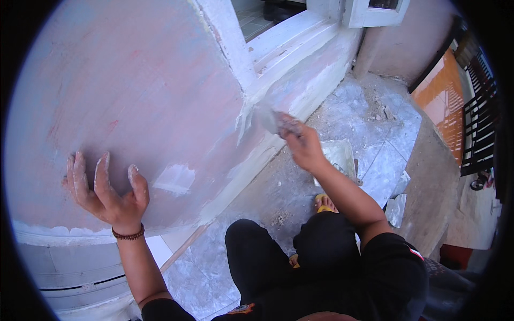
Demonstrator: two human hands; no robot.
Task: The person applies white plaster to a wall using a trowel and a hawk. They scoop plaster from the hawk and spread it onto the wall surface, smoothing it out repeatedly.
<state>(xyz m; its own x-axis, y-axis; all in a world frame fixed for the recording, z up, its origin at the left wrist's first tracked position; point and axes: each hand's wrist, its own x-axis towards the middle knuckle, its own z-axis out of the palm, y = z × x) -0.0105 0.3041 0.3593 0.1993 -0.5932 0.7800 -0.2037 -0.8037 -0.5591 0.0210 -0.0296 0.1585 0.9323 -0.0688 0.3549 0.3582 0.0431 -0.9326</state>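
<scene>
While the putty knife (270, 119) lay with its blade flat against the lower wall (139, 96), just beside the white door frame (235, 48) where pale filler was smeared, the right hand (302, 145) had its fingers clamped round the handle; the left hand (107, 190) was braced on the pinkish plaster, its fingers spread apart and dusted white. A tilted blade might, I judged, gouge the wet filler; a tray (340, 158) sat near on the rubble-strewn floor (375, 117).
</scene>
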